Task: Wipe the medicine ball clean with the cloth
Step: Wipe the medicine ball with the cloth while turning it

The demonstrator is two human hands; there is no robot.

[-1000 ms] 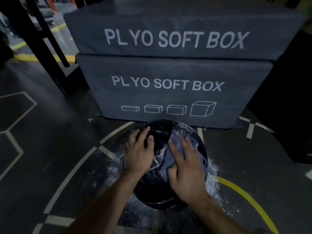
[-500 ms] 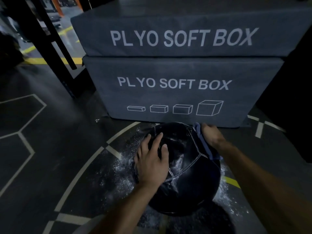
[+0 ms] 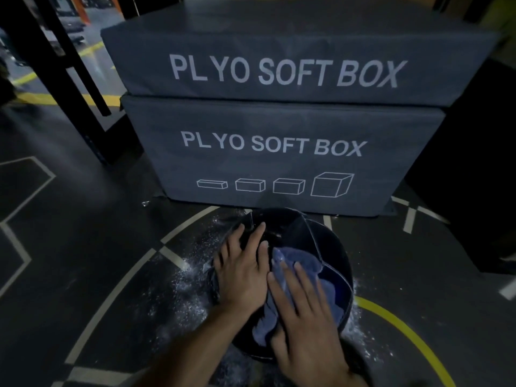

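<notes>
A black medicine ball sits on the dark gym floor just in front of the stacked boxes. My left hand lies flat on the ball's left top with fingers spread. A blue cloth is draped over the ball's near top. My right hand presses it down with straight fingers. The lower front of the ball is hidden by my hands and forearms.
Two grey boxes marked PLYO SOFT BOX are stacked right behind the ball. White powder is scattered on the floor around it. A black rack frame stands at the back left. A dark block is at the right.
My right hand has drawn the cloth from the ball's far right side back over the top towards me. The left hand has stayed on the ball's left.
</notes>
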